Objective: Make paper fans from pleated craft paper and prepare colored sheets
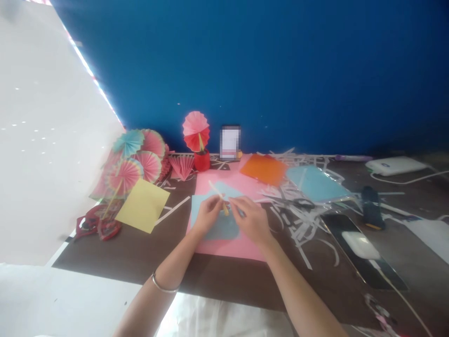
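Observation:
My left hand (209, 214) is closed in a pinch on a narrow pale paper strip (217, 189), whose upper end slants up to the left. My right hand (250, 217) meets it, fingertips pinched at the same strip. A small yellow end (226, 210) hangs below the fingertips; its exact shape is blurred. Under both hands lies a light blue paper sheet (219, 231) on a larger pink sheet (245, 250).
Folded paper fans (128, 175) and a yellow sheet (143, 206) are at left. A fan flower stands in a red pot (202, 161) behind. To the right are paper scraps (305, 227), scissors (294, 202), an orange sheet (264, 169) and a phone (342, 224).

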A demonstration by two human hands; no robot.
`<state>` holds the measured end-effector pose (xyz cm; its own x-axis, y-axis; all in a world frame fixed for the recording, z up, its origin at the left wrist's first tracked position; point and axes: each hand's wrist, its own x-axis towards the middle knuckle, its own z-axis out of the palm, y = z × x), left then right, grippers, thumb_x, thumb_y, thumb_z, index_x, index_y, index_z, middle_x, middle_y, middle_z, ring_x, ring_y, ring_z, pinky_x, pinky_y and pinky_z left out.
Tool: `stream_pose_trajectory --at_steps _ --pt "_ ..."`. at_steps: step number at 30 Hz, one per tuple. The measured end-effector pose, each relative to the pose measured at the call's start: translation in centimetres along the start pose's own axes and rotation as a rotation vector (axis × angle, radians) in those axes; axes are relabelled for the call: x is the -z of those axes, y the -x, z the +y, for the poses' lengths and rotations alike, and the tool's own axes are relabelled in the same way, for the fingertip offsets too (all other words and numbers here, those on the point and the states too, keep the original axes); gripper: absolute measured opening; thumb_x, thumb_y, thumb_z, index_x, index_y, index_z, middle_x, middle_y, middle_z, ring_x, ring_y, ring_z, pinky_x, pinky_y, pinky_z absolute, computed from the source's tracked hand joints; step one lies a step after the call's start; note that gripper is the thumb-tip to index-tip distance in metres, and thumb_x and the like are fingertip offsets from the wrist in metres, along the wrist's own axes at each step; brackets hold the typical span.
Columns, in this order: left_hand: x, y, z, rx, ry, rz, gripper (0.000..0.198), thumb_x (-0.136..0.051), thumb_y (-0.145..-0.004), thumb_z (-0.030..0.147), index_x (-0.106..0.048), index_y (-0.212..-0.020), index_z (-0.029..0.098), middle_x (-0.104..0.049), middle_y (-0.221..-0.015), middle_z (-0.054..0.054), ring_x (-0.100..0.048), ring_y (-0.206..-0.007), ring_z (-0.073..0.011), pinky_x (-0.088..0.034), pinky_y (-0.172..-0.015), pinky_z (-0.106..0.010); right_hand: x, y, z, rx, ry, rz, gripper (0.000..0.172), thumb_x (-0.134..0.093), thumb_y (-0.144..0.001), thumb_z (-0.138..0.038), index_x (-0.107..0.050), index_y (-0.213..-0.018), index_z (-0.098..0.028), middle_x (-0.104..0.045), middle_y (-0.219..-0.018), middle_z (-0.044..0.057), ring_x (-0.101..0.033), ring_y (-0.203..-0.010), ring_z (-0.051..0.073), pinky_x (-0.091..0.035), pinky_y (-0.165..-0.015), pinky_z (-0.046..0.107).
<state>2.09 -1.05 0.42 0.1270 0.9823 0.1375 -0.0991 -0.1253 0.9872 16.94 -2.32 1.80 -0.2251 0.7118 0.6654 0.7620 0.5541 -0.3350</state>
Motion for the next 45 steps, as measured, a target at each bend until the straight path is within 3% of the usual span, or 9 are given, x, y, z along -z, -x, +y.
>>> stream_pose_trajectory --at_steps 11,22,26,32,38,45 --pt "0.2 0.0 -0.1 0.036 0.074 0.077 0.026 -0.061 -0.072 0.03 -0.066 -0.092 0.014 -0.067 -0.081 -0.005 -0.06 -0.078 -0.0166 -0.047 -0.077 -0.03 0.2 0.2 -0.2 0.034 0.046 -0.093 0.024 -0.047 -0.085 -0.019 -0.065 -0.1 -0.026 -0.066 -0.087 0.0 -0.061 -0.069 0.009 -0.042 -0.062 0.018" --pt "0.0 0.2 0.5 0.053 0.169 0.023 0.026 -0.061 -0.071 0.027 -0.064 -0.093 0.013 -0.066 -0.08 -0.005 -0.06 -0.077 -0.0172 -0.048 -0.077 -0.033 0.1 0.2 -0.4 0.012 0.009 -0.066 0.021 -0.046 -0.086 -0.02 -0.065 -0.097 -0.023 -0.067 -0.085 0.001 -0.061 -0.07 0.01 -0.043 -0.065 0.019" --pt "0.1 0.1 0.2 0.013 0.058 0.018 0.027 -0.059 -0.074 0.032 -0.062 -0.093 0.013 -0.064 -0.078 -0.004 -0.058 -0.075 -0.0154 -0.045 -0.075 -0.029 0.2 0.1 -0.5 0.005 0.002 -0.044 0.021 -0.045 -0.086 -0.021 -0.065 -0.094 -0.023 -0.067 -0.084 0.001 -0.062 -0.073 0.011 -0.044 -0.065 0.02" --pt "0.3 0.3 0.7 -0.052 -0.254 0.029 0.027 -0.044 -0.083 0.033 -0.057 -0.068 0.015 -0.056 -0.064 -0.001 -0.05 -0.06 -0.0108 -0.042 -0.064 -0.023 0.2 -0.2 -0.6 -0.013 0.021 0.028 0.023 -0.042 -0.088 -0.021 -0.064 -0.092 -0.021 -0.068 -0.082 0.002 -0.063 -0.076 0.012 -0.044 -0.066 0.021" --pt "0.3 0.7 0.7 -0.132 -0.373 -0.022 0.02 -0.042 -0.081 0.021 -0.06 -0.083 0.014 -0.058 -0.07 -0.003 -0.053 -0.063 -0.0121 -0.044 -0.068 -0.025 0.4 -0.4 -0.2 -0.051 0.05 0.124 0.019 -0.045 -0.087 -0.021 -0.064 -0.091 -0.02 -0.068 -0.081 0.003 -0.063 -0.075 0.013 -0.045 -0.066 0.021" --pt "0.2 0.9 1.1 -0.127 -0.503 -0.1 0.025 -0.039 -0.076 0.012 -0.063 -0.083 0.015 -0.062 -0.076 -0.005 -0.055 -0.067 -0.0148 -0.043 -0.073 -0.029 0.5 -0.5 0.1 -0.083 0.058 0.184 0.019 -0.047 -0.086 -0.022 -0.065 -0.09 -0.019 -0.067 -0.082 0.003 -0.063 -0.073 0.013 -0.046 -0.065 0.021"
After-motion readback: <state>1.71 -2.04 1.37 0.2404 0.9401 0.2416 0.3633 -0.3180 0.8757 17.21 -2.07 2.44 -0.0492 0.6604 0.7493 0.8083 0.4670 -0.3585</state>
